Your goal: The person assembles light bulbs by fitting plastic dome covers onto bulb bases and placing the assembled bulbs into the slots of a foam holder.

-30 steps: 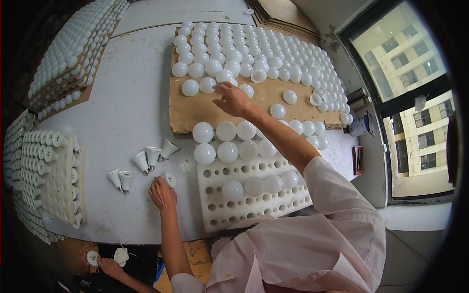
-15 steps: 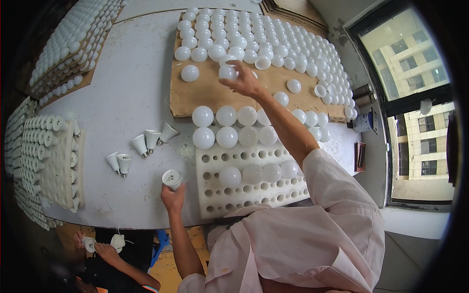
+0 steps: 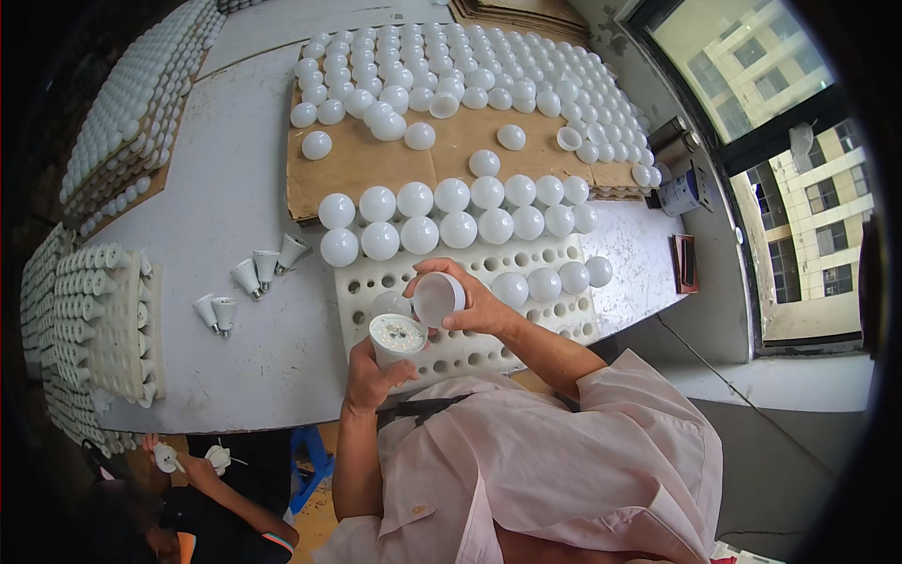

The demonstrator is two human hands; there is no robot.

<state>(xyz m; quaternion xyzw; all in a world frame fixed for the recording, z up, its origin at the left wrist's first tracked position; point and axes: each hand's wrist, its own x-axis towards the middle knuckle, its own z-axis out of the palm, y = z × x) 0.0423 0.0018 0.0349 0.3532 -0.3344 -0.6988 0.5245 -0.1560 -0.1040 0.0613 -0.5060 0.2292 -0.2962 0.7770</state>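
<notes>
My left hand (image 3: 368, 378) grips a white LED bulb base (image 3: 396, 346), its open top facing up with a circuit board showing inside. My right hand (image 3: 481, 308) holds a white dome cover (image 3: 440, 301) by its sides, hollow side turned toward me, just above and to the right of the base. A small gap seems to lie between them. Under both hands lies a white foam rack (image 3: 349, 308) with rows of holes, bearing several round-topped bulbs (image 3: 458, 229). Beyond it, many white domes (image 3: 420, 136) cover a cardboard sheet (image 3: 371, 171).
Several loose bulb bases (image 3: 266, 266) lie left on the grey table (image 3: 235, 367). Stacked domes (image 3: 141, 103) and racks of bases (image 3: 94, 310) stand at the far left. At lower left another person's hand (image 3: 199, 472) works. A window (image 3: 808, 216) is at right.
My right hand has come back from the cardboard sheet toward me with a dome cover. My left hand has raised the bulb base and moved right to meet it. The view has shifted slightly.
</notes>
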